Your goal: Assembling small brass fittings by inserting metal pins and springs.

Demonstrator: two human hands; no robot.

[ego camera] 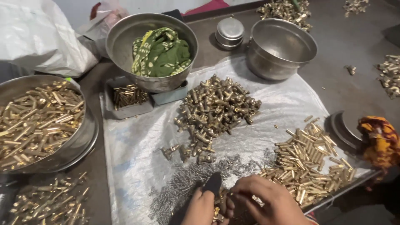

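Observation:
At the bottom edge my left hand (201, 208) and my right hand (271, 203) are close together, fingers curled around small brass parts (219, 207) held between them. A dark object (213, 183) stands just above my left hand. Under and left of the hands lies a spread of tiny grey springs (179, 187) on a clear plastic sheet (133, 150). A heap of brass fittings (214, 110) sits in the middle of the sheet. A pile of short brass tubes (308, 160) lies right of my right hand.
A steel bowl (85, 129) of brass rods sits at left, with more brass pieces (50, 200) below it. A steel bowl (121, 41) holding a green cloth (161, 52), an empty steel pot (280, 48), a small tin (230, 32) and a white bag (37, 37) stand behind. An orange cloth (380, 139) lies right.

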